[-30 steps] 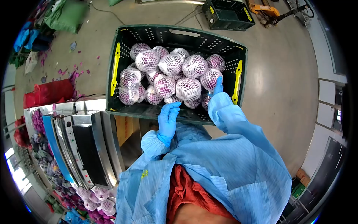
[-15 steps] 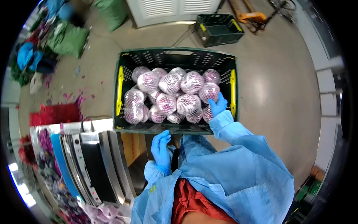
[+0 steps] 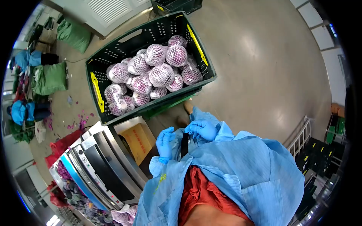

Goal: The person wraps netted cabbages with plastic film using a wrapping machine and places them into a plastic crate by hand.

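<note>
A dark green crate (image 3: 151,101) with yellow handles stands ahead of me, holding several purple-and-white round items (image 3: 161,75) wrapped in white mesh. Below its near edge, my left hand (image 3: 164,143) in a blue glove is raised with fingers loosely curled and apart, nothing in it. My right hand (image 3: 202,129), also gloved in blue, is just right of it, in front of my blue coat (image 3: 256,173). Its fingers point left and bend down near a dark strip; I see no object held. Neither hand touches the crate.
A metal machine (image 3: 109,169) with a control panel stands at the left, beside a cardboard box (image 3: 137,142). More mesh-wrapped items (image 3: 124,215) lie below it. Green sacks (image 3: 51,79), a red bag (image 3: 64,147) and people in blue (image 3: 24,112) are farther left. Another crate (image 3: 177,5) sits at the top.
My right hand has left the mesh-wrapped items and come back near my left hand. The view has turned, so the crate appears tilted and farther up and left.
</note>
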Available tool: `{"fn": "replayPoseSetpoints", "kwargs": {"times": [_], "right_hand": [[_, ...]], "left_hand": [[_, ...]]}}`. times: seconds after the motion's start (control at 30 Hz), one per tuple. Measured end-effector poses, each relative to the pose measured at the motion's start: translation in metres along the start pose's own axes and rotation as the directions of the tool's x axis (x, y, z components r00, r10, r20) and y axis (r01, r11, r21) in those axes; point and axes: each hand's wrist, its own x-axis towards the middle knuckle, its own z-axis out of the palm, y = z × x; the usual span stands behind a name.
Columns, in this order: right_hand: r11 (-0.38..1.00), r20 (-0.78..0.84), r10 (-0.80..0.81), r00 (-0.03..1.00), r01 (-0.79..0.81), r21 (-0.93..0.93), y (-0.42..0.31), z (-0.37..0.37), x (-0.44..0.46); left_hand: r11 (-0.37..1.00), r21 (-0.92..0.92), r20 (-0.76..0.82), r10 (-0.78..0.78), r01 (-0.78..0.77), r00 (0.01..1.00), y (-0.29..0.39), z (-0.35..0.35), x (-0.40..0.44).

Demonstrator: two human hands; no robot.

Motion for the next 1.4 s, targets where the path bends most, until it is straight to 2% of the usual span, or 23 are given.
{"fn": "replayPoseSetpoints", "kwargs": {"times": [0.07, 0.2, 0.27, 0.33, 0.37, 0.4, 0.5, 0.53, 0.57, 0.6, 0.67, 0.7, 0.73, 0.83, 0.93, 1.0, 1.03, 1.13, 1.2, 1.23, 1.27, 1.33, 1.4], "right_hand": [[0.996, 0.000, 0.046, 0.999, -0.046, 0.072, 0.010, -0.009, -0.002], [0.995, -0.041, -0.010, 0.999, 0.006, -0.098, -0.008, -0.032, 0.003], [0.990, 0.066, -0.063, 0.996, 0.071, -0.122, -0.008, -0.035, 0.016], [0.997, 0.248, 0.029, 0.968, -0.011, -0.073, -0.011, -0.027, 0.037], [0.995, 0.303, 0.037, 0.952, -0.006, -0.102, -0.022, -0.013, 0.044], [0.987, 0.364, -0.021, 0.931, 0.076, -0.139, -0.024, 0.003, 0.055], [0.943, 0.572, -0.095, 0.815, 0.258, -0.210, -0.048, 0.066, 0.087], [0.896, 0.634, -0.119, 0.764, 0.358, -0.263, -0.057, 0.091, 0.095], [0.859, 0.681, -0.248, 0.689, 0.481, -0.173, -0.038, 0.121, 0.113], [0.773, 0.734, -0.275, 0.621, 0.597, -0.216, -0.046, 0.151, 0.121], [0.638, 0.833, -0.291, 0.471, 0.744, -0.198, -0.055, 0.217, 0.138], [0.592, 0.848, -0.341, 0.407, 0.793, -0.142, -0.046, 0.257, 0.152], [0.531, 0.859, -0.344, 0.379, 0.833, -0.155, -0.062, 0.292, 0.151], [0.232, 0.832, -0.477, 0.283, 0.954, -0.191, -0.050, 0.406, 0.174], [0.155, 0.859, -0.245, 0.450, 0.893, -0.423, -0.059, 0.487, 0.175], [-0.042, 0.866, -0.282, 0.413, 0.897, -0.441, -0.028, 0.519, 0.183], [-0.065, 0.855, -0.346, 0.387, 0.899, -0.433, -0.021, 0.528, 0.180], [0.003, 0.823, -0.367, 0.434, 0.885, -0.466, -0.008, 0.543, 0.172], [0.113, 0.788, -0.439, 0.432, 0.897, -0.428, -0.006, 0.545, 0.176], [0.257, 0.716, -0.498, 0.489, 0.872, -0.417, -0.008, 0.542, 0.172], [0.266, 0.730, -0.490, 0.476, 0.880, -0.394, -0.011, 0.542, 0.176], [0.403, 0.676, -0.638, 0.367, 0.908, -0.112, -0.014, 0.530, 0.180], [0.647, 0.607, -0.596, 0.526, 0.762, -0.025, -0.036, 0.500, 0.162]], "left_hand": [[0.997, 0.038, 0.055, -0.075, 0.073, 0.996, -0.009, 0.007, -0.002], [0.990, 0.077, 0.073, -0.123, 0.118, 0.990, -0.007, 0.025, -0.002], [0.998, 0.047, -0.039, -0.041, 0.043, 0.998, -0.011, 0.026, -0.003], [0.993, 0.115, -0.170, 0.021, -0.002, 0.985, -0.012, 0.018, -0.006], [0.998, 0.053, -0.265, 0.028, -0.015, 0.964, -0.009, 0.013, -0.013], [0.999, -0.002, -0.343, 0.043, -0.047, 0.938, -0.006, 0.005, -0.019], [0.985, 0.078, -0.642, 0.166, -0.151, 0.748, -0.020, -0.040, -0.046], [0.959, 0.238, -0.725, 0.282, -0.155, 0.628, -0.023, -0.062, -0.057], [0.953, 0.282, -0.802, 0.296, -0.109, 0.519, -0.026, -0.085, -0.072], [0.887, 0.454, -0.821, 0.452, -0.083, 0.348, -0.021, -0.105, -0.086], [0.819, 0.574, -0.812, 0.568, 0.012, 0.134, -0.022, -0.162, -0.113], [0.698, 0.661, -0.741, 0.665, 0.274, 0.092, -0.005, -0.184, -0.132], [0.705, 0.554, -0.793, 0.609, 0.443, 0.024, -0.003, -0.209, -0.140], [0.629, 0.422, -0.804, 0.593, 0.653, -0.052, 0.002, -0.280, -0.151], [0.575, 0.308, -0.863, 0.505, 0.758, -0.032, 0.005, -0.328, -0.143], [0.485, 0.263, -0.864, 0.503, 0.834, -0.020, 0.001, -0.344, -0.134], [0.483, 0.244, -0.865, 0.500, 0.841, -0.036, 0.004, -0.348, -0.131], [0.478, 0.263, -0.828, 0.558, 0.838, -0.059, 0.000, -0.356, -0.125], [0.561, 0.264, -0.864, 0.499, 0.784, -0.067, 0.001, -0.357, -0.128], [0.595, 0.352, -0.839, 0.543, 0.723, -0.039, -0.003, -0.358, -0.132], [0.621, 0.443, -0.810, 0.586, 0.647, -0.008, -0.006, -0.359, -0.134], [0.684, 0.585, -0.781, 0.620, 0.437, 0.075, 0.003, -0.349, -0.137], [0.685, 0.643, -0.758, 0.634, 0.343, 0.153, 0.026, -0.321, -0.135]]}}
